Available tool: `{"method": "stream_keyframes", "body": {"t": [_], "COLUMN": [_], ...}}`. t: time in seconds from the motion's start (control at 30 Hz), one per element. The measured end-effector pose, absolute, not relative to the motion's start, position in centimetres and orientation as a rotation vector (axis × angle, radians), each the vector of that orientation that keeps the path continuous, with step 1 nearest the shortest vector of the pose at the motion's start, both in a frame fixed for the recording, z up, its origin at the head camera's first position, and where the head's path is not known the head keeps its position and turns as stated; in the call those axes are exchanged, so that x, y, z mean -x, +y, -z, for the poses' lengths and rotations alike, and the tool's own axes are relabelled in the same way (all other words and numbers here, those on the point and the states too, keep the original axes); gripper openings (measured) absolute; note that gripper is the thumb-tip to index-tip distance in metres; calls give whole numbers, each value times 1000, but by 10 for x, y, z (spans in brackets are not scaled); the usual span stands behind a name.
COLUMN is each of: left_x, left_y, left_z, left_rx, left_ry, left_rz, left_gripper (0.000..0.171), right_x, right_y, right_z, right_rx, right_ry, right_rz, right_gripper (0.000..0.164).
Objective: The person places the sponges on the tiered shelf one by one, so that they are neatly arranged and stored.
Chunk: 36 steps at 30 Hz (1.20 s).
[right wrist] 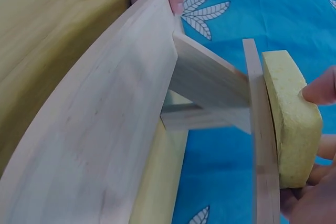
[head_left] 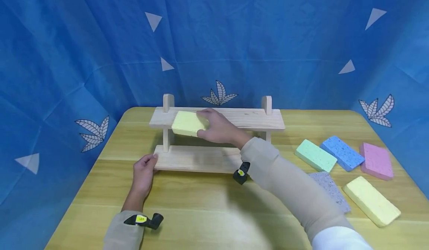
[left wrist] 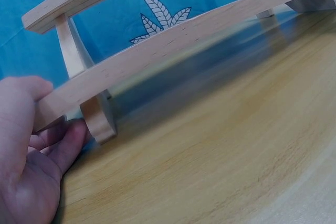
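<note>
The right hand (head_left: pixel 219 129) reaches forward over the wooden rack (head_left: pixel 254 119), palm down, with thumb and fingers curled around the right end of a pale yellow sponge (head_left: pixel 187 123) that lies flat on the rack's top shelf, toward its left end. The right wrist view shows the sponge (right wrist: pixel 291 121) resting against the shelf board with fingertips (right wrist: pixel 320 87) pinching its edges. The right forearm, in a beige sleeve, stretches diagonally from the lower right across the front of the rack, and a small black tag with a yellow sticker hangs at the wrist. The left hand (head_left: pixel 144 172) steadies the rack at the left end of the bottom shelf (head_left: pixel 197 159); in the left wrist view the thumb (left wrist: pixel 23 90) lies on top of the board's end and the fingers (left wrist: pixel 65 140) curl beneath it. The left arm comes in straight from below, also in beige, with the same kind of tag. The rack stands at the back middle of a light wooden table (head_left: pixel 201 205). To the right of the rack lie loose sponges: a green sponge (head_left: pixel 315 155), a blue sponge (head_left: pixel 342 152), a pink sponge (head_left: pixel 376 160), a grey sponge (head_left: pixel 330 190) and a second yellow sponge (head_left: pixel 371 201). Behind the rack and around the table hangs a blue cloth backdrop (head_left: pixel 83 56) printed with white leaves and triangles.
</note>
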<state>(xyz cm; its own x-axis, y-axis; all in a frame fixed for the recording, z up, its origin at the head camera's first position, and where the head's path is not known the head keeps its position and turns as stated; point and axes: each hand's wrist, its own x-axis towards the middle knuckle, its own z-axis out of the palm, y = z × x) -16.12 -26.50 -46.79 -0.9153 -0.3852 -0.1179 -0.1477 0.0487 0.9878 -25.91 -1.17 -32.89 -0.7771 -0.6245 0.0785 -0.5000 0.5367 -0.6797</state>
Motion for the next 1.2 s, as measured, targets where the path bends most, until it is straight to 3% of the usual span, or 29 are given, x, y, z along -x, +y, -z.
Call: {"method": "stream_keyframes", "body": {"t": [0.77,1.2], "left_x": [157,161], "left_y": [-269,-259], "left_z": [465,467], "left_rx": [-601,-576], "left_ry": [-2206,-2153], "left_rz": [1886,1969], "left_gripper": [41,39], "right_x": [276,286], "right_y": [-90,-85], "right_z": [323,335], "right_rx": [1007,997], "right_ry": [2523,2625], "right_rz": [974,851], "right_gripper": [67,72]}}
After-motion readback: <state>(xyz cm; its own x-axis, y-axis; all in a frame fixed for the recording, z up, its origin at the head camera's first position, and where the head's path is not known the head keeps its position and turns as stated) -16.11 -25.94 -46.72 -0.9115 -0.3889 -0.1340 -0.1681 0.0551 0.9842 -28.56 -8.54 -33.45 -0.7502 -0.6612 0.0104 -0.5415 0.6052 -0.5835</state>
